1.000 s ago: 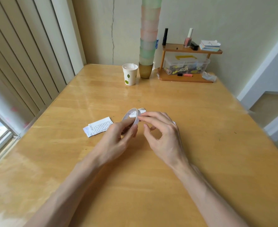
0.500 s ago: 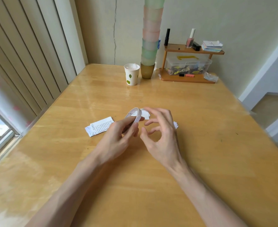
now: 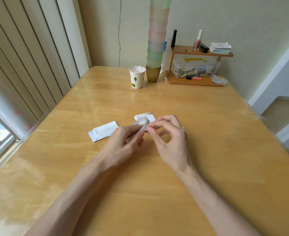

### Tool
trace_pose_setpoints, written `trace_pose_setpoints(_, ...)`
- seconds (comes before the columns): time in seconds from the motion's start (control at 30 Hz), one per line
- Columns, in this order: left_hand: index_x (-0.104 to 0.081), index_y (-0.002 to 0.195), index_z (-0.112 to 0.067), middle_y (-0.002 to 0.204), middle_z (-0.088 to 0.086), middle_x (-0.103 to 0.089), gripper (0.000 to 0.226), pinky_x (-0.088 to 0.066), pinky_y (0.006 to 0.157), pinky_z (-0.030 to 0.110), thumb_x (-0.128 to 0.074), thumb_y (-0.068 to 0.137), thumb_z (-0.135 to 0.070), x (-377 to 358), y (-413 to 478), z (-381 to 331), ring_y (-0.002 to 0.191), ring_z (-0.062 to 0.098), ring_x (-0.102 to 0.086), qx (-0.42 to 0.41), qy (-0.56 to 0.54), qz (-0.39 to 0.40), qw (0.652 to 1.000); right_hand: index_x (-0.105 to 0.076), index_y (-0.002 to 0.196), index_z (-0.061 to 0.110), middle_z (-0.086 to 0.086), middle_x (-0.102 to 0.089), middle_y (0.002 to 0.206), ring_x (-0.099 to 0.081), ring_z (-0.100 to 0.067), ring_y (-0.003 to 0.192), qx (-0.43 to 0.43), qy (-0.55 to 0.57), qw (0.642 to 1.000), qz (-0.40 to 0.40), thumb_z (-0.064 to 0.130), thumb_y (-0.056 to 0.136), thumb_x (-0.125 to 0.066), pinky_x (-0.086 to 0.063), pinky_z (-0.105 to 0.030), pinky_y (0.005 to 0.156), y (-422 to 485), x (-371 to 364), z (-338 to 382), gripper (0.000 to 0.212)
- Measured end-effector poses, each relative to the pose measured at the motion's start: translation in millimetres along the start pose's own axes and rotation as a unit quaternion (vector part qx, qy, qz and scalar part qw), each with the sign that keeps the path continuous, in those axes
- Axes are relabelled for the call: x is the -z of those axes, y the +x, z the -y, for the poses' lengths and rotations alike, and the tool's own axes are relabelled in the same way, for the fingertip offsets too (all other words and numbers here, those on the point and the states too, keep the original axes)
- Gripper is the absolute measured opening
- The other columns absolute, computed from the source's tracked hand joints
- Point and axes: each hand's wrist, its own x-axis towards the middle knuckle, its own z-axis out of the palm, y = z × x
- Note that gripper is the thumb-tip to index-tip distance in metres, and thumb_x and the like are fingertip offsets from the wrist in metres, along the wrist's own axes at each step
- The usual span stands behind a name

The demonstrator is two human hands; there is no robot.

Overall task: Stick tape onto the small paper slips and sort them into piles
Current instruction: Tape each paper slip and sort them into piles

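Two bare forearms reach out over the counter (image 3: 208, 150), and all the work is at their ends. The left grip (image 3: 121, 142) is curled round the tape roll (image 3: 141, 124), holding it tilted just above the wood. The right grip (image 3: 171, 142) has its fingers bent in, thumb and forefinger nipping at the roll's near rim. Whether a loose end of tape is lifted between them is too small to tell.

I'd say the step in hand is finding and peeling the tape's end, with no slip being taped yet. The next move calls for a clean pull of a short length while the left keeps the roll steady, then a tear and a press onto one slip.

Just beyond the roll lies a heap of slips (image 3: 145, 116), partly hidden by it. A second pile (image 3: 104, 131) sits apart to its left, print upward. A white corner peeps from behind the right grip, perhaps another slip. At the far edge stand a paper cup (image 3: 137, 77), a tall stack of cups (image 3: 156, 40) and a wooden shelf (image 3: 194, 53).
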Motion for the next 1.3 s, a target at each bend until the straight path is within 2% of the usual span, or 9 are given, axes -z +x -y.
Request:
trace_pose_setpoints(0.13, -0.068, 0.088, -0.020, 0.063, 0.002, -0.054, 0.033, -0.036, 0.057, 0.027, -0.048, 0.110, -0.034, 0.9, 0.7, -3.7, 0.057, 0.010, -0.042, 0.002, -0.026, -0.008, 1.000, -0.080, 0.102, 0.020, -0.007, -0.056, 0.124, -0.067, -0.007, 0.105, -0.037, 0.033, 0.999, -0.008, 0.014, 0.094, -0.077, -0.059, -0.040, 0.079, -0.1, -1.2, -0.3, 0.010)
trace_pose_setpoints(0.27, -0.065, 0.086, -0.023, 0.061, -0.009, -0.044, 0.031, -0.032, 0.055, 0.027, -0.047, 0.111, -0.030, 0.8, -1.0, -1.1, 0.057, 0.010, -0.035, 0.009, -0.029, 0.004, 1.000, -0.062, 0.139, 0.021, 0.003, -0.045, 0.137, -0.070, -0.013, 0.097, -0.028, 0.021, 0.999, -0.011, 0.008, 0.091, -0.076, -0.057, -0.028, 0.082, -1.9, -4.0, 3.0, 0.052)
trace_pose_setpoints(0.4, -0.059, 0.077, -0.026, 0.062, -0.009, -0.040, 0.035, -0.030, 0.057, 0.030, -0.047, 0.110, -0.031, 0.9, -1.6, -1.8, 0.059, 0.011, -0.033, 0.007, -0.026, 0.004, 1.000, -0.076, 0.121, 0.022, 0.006, -0.054, 0.128, -0.065, -0.012, 0.102, -0.004, -0.052, 0.998, 0.024, 0.016, 0.090, -0.078, -0.045, -0.014, 0.083, 0.4, 1.9, -1.3, 0.032)
trace_pose_setpoints(0.57, -0.053, 0.079, -0.011, 0.067, 0.014, -0.042, 0.041, -0.032, 0.059, 0.044, -0.044, 0.105, -0.041, 1.1, -1.8, -0.3, 0.061, 0.013, -0.031, 0.004, 0.002, 0.004, 1.000, -0.080, 0.112, 0.022, 0.010, -0.059, 0.125, -0.063, -0.010, 0.106, 0.030, -0.100, 0.994, 0.043, 0.025, 0.089, -0.075, -0.051, -0.023, 0.091, -3.5, 0.7, -0.2, 0.023)
trace_pose_setpoints(0.8, -0.061, 0.078, -0.032, 0.064, -0.010, -0.041, 0.038, -0.030, 0.056, 0.029, -0.043, 0.110, -0.040, 3.6, -2.8, -1.9, 0.058, 0.009, -0.033, 0.002, -0.005, 0.015, 1.000, -0.082, 0.092, 0.020, 0.005, -0.063, 0.108, -0.064, -0.005, 0.101, 0.000, -0.067, 0.997, 0.043, 0.019, 0.088, -0.083, -0.042, -0.010, 0.088, 0.5, 6.3, 5.5, 0.004)
trace_pose_setpoints(0.97, -0.069, 0.085, -0.024, 0.061, 0.009, -0.044, 0.039, -0.030, 0.055, 0.034, -0.041, 0.106, -0.043, 2.4, -2.2, -4.9, 0.055, 0.020, -0.034, -0.012, 0.000, 0.003, 1.000, -0.080, 0.089, 0.021, 0.003, -0.059, 0.106, -0.058, 0.000, 0.101, -0.041, -0.041, 0.995, 0.079, 0.018, 0.090, -0.081, -0.035, -0.004, 0.084, 5.0, 13.1, 10.8, 0.003)
trace_pose_setpoints(1.07, -0.067, 0.082, -0.019, 0.060, -0.005, -0.037, 0.041, -0.026, 0.055, 0.027, -0.042, 0.106, -0.040, 3.3, -1.0, -8.9, 0.057, 0.014, -0.030, -0.002, -0.061, 0.022, 0.998, -0.078, 0.089, 0.015, -0.002, -0.058, 0.104, -0.058, -0.001, 0.101, -0.012, -0.040, 0.996, 0.073, 0.013, 0.092, -0.079, -0.036, -0.005, 0.085, 4.6, 12.5, 14.5, 0.003)
trace_pose_setpoints(1.2, -0.063, 0.081, -0.013, 0.061, -0.007, -0.030, 0.037, -0.029, 0.057, 0.022, -0.043, 0.106, -0.031, 7.7, 0.4, -11.9, 0.059, 0.015, -0.024, 0.052, -0.295, 0.047, 0.953, -0.078, 0.083, 0.012, 0.010, -0.067, 0.100, -0.059, -0.008, 0.113, -0.070, 0.178, 0.980, 0.059, 0.013, 0.093, -0.075, -0.045, -0.016, 0.091, 6.2, 11.2, 22.1, 0.011)
trace_pose_setpoints(1.3, -0.064, 0.084, -0.015, 0.061, -0.008, -0.028, 0.034, -0.029, 0.058, 0.021, -0.044, 0.106, -0.032, 9.1, 1.0, -12.5, 0.058, 0.013, -0.023, 0.073, -0.319, 0.044, 0.944, -0.082, 0.102, 0.027, 0.013, -0.067, 0.121, -0.059, -0.010, 0.128, -0.123, 0.249, 0.960, 0.046, 0.028, 0.087, -0.079, -0.050, -0.031, 0.099, 9.9, 14.6, 17.3, 0.016)
